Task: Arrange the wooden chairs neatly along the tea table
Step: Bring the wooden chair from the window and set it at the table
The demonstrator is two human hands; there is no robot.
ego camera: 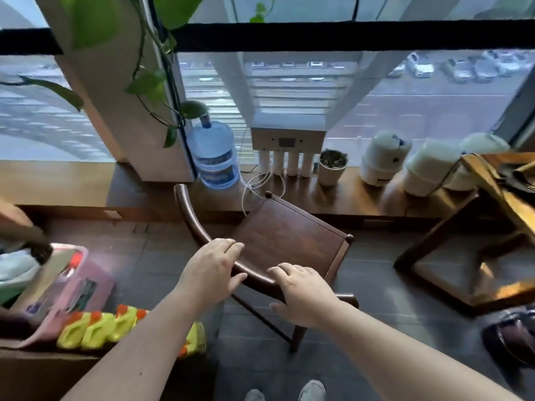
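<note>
A dark wooden chair point(289, 235) with a curved backrest stands in the middle of the floor, its seat facing the window. My left hand point(212, 267) grips the curved top rail of the backrest, fingers over the top. My right hand point(304, 293) holds the same rail a little to the right. The tea table point(492, 180), a light wooden frame, shows at the right edge; only its corner and legs are in view.
A wooden window ledge carries a blue water jug point(214, 154), a white water filter unit point(286, 149), a small potted plant point(333, 166) and white tanks point(382, 157). A pink box point(84, 282) and yellow bottles point(98, 328) sit on a surface at left. My shoes point(286, 392) are below.
</note>
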